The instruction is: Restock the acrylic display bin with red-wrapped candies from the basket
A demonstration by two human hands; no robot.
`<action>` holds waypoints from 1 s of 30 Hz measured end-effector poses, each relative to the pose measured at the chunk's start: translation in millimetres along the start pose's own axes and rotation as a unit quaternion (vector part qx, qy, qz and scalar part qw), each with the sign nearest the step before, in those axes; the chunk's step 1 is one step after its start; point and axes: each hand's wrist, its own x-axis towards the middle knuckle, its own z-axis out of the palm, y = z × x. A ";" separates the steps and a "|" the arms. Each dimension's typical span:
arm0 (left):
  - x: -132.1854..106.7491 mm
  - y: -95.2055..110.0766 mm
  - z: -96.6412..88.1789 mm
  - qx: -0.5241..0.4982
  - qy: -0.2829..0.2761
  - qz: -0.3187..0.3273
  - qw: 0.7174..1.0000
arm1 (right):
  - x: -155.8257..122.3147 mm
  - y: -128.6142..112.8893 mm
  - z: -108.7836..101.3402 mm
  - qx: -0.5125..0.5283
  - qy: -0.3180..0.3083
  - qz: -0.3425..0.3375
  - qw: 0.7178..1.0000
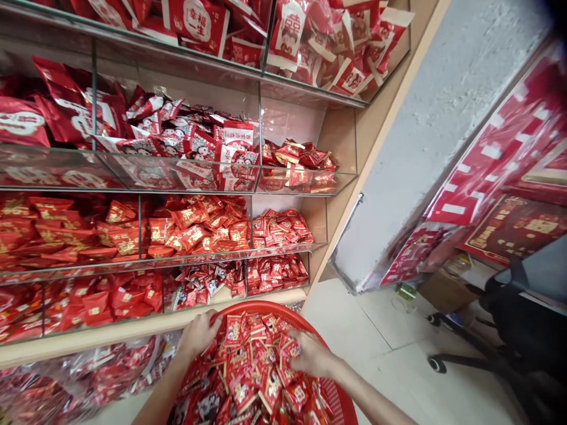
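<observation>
A round red plastic basket (339,394) is heaped with small, shiny red candy packets (248,360) bearing gold and white print. At the basket's far left edge, my left hand (197,335) is closed, its fingers bent over the rim and partly hidden. My right hand (312,353) reaches in from the right with curled fingers among the packets. It seems to pinch some of them, though its fingertips are partly covered.
A wooden shelf unit (390,65) with glass dividers (259,124) holds red packets in several compartments. Clear bags of packets (101,369) lie beneath it. To the right are a grey wall (425,100), tiled floor (367,354), a black wheeled chair (527,319) and a cardboard box (447,289).
</observation>
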 end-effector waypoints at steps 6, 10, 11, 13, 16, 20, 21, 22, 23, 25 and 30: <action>-0.4 -0.2 -0.2 -0.003 0.000 0.001 1.000 | 1.6 -6.0 14.3 -0.153 -0.080 -0.037 0.984; -0.8 -1.5 0.1 -0.006 0.001 -0.003 1.000 | 4.9 -1.2 17.8 -0.154 -0.076 -0.044 0.984; -0.8 -1.8 0.3 -0.006 0.001 -0.003 1.000 | 5.2 0.3 16.3 -0.150 -0.069 -0.044 0.985; -0.4 -2.4 0.6 -0.003 0.000 -0.003 1.000 | 5.3 1.9 10.8 -0.145 -0.052 -0.041 0.987; 0.4 -2.8 1.1 0.005 -0.002 -0.007 1.000 | 5.3 0.1 1.6 -0.142 -0.025 -0.045 0.989; 0.7 -3.4 2.2 0.002 -0.002 0.000 1.000 | 6.5 -6.8 0.7 -0.135 -0.039 -0.062 0.988; 0.5 -3.6 2.5 0.002 -0.001 0.000 1.000 | 7.3 -8.0 2.9 -0.138 -0.051 -0.064 0.987; 0.3 -3.7 2.6 0.003 0.000 0.000 1.000 | 8.3 -8.6 5.8 -0.141 -0.064 -0.068 0.986; 0.1 -3.8 2.7 0.005 0.001 -0.003 1.000 | 9.5 -8.6 9.0 -0.146 -0.075 -0.074 0.984; -0.2 -3.5 2.5 0.010 0.001 -0.007 1.000 | 12.4 -6.8 15.4 -0.158 -0.086 -0.088 0.980; -1.5 -1.0 -0.5 -0.001 0.001 -0.003 1.000 | 17.6 1.4 23.5 -0.205 -0.047 -0.102 0.972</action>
